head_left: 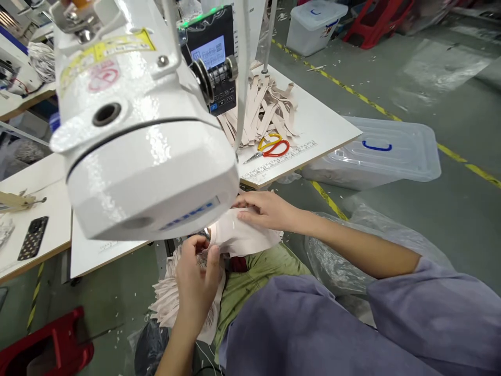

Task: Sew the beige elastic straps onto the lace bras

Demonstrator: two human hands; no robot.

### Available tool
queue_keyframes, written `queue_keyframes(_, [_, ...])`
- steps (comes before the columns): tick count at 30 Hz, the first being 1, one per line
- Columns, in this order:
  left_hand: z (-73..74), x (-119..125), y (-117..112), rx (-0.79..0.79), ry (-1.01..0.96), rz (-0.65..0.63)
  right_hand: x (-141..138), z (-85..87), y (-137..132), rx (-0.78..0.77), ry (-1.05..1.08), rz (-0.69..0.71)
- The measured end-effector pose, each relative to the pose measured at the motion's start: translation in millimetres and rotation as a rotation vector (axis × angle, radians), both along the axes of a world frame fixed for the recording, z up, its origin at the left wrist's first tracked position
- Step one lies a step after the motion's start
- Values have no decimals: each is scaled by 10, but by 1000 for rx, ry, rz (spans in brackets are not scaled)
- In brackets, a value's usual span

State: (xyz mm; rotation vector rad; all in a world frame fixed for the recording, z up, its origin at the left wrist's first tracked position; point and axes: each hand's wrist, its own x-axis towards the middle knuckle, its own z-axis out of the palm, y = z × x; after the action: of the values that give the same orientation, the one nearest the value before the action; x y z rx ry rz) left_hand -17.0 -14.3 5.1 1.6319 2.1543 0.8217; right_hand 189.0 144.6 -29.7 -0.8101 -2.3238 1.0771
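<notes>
A pale pink fabric piece [250, 237] is stretched under the front of a white sewing machine [152, 177], above my lap. On its far side my right hand [268, 209] lies over the cloth, thumb on top and fingers curled at the edge. My left hand [198, 274] is at the near left end, thumb and fingers curled around the cloth's edge. The machine head hides the needle area. Below my left hand hangs a bundle of similar pale pink pieces [168, 295].
Pale fabric strips [270, 107] are heaped on the white table [324, 125], beside red-and-yellow-handled scissors [272, 148] and a printed ruler. A control panel [211, 57] stands behind the machine. Lidded plastic bins [383, 151], a red stool [47, 344] and plastic bags [348, 250] are on the floor.
</notes>
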Motion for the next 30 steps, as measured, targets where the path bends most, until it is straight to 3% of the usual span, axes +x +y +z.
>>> queue_keyframes(3, [57, -57, 24, -217, -277, -86, 78, 36, -208, -26, -13, 85])
queue_keyframes(7, [27, -86, -42, -392, -706, -348, 114, 174, -657, -230, 113, 321])
queue_keyframes(8, [8, -101, -90, -393, -801, -353, 85, 197, -757, -285, 142, 370])
queue_keyframes(10, [-11, -171, -221, -344, -891, -235, -43, 193, -908, -375, 186, 395])
queue_keyframes(13, [51, -381, -455, -240, -813, 24, -398, 62, -1025, -459, 183, 358])
queue_keyframes(15, [132, -537, -576, -239, -711, 106, -692, -55, -1065, -567, 216, 360])
queue_keyframes(18, [176, -699, -644, -307, -583, 93, -1064, -212, -1109, -986, 395, 324])
queue_keyframes(20, [89, -738, -630, -355, -499, 54, -1189, -316, -1134, -1244, 500, 184])
queue_keyframes(21, [10, -734, -615, -338, -445, 76, -1210, -373, -1147, -1303, 532, 95])
queue_keyframes(23, [-203, -677, -580, -230, -350, 198, -1180, -495, -1180, -1258, 562, -58])
queue_keyframes(25, [-444, -559, -545, -139, -346, 303, -1097, -624, -1222, -1062, 538, -131])
queue_keyframes(28, [-758, -325, -486, -182, -522, 233, -954, -819, -1282, -591, 429, -143])
queue_keyframes(30, [-886, -188, -448, -194, -624, 189, -865, -933, -1299, -261, 350, -94])
